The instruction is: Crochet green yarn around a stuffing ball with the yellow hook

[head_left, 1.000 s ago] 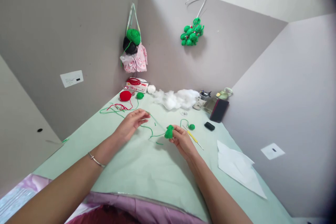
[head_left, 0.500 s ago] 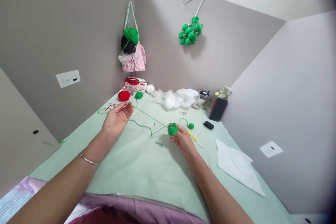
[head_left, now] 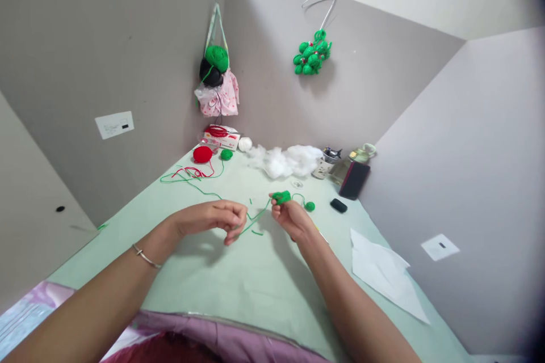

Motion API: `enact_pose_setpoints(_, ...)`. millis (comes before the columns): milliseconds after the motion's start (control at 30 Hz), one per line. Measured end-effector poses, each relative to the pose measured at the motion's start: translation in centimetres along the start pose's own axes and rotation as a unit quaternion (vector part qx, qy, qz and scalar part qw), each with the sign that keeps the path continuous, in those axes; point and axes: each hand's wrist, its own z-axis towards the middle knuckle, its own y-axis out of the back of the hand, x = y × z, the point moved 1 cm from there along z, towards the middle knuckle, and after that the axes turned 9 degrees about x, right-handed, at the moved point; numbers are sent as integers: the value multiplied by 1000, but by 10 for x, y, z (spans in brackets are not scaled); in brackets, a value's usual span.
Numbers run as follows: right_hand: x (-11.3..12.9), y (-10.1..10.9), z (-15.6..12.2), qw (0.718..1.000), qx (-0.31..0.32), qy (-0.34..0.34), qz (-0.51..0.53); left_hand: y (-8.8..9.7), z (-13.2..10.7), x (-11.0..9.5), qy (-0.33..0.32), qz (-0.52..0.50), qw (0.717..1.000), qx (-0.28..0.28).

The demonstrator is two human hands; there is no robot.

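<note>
My right hand [head_left: 292, 218] is closed on a small bundle of wound green yarn [head_left: 281, 197], held a little above the table. From the bundle a strand of green yarn [head_left: 259, 215] slants down to my left hand [head_left: 221, 220], whose curled fingers pinch it. Behind my right wrist lies a crochet hook [head_left: 323, 235], mostly hidden. A small green ball [head_left: 310, 206] with a loose tail rests just beyond that hand. Short green snippets [head_left: 257, 233] lie between my hands.
Toward the back stand a red yarn ball [head_left: 202, 154], a green yarn ball [head_left: 226, 154], white stuffing [head_left: 289, 161], a pen cup [head_left: 324, 164] and a phone [head_left: 355, 180]. A black case [head_left: 338, 205] and white paper [head_left: 383, 272] lie right. Finished green pieces [head_left: 313, 55] hang from the partition.
My left hand has come down and nearer to my right hand, bringing the strand with it. The yarn bundle in my right hand has tilted and risen slightly.
</note>
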Motion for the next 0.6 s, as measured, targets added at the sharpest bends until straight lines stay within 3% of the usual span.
enact_pose_setpoints(67,9,-14,25,997,-1,-10,-75,-3,0,3,38,24,998,48)
enact_pose_setpoints(133,19,-28,49,988,8,-14,-154,-2,-4,3,42,34,997,60)
enact_pose_setpoints(267,28,-34,78,941,-16,-28,-336,6,-19,-7,-10,27,1000,7)
enact_pose_setpoints(467,-9,-17,64,826,3,-98,-554,15,-29,-17,-86,2,994,-74)
enact_pose_setpoints(600,-18,-15,47,783,41,-84,-615,13,-21,-16,-96,-13,990,-99)
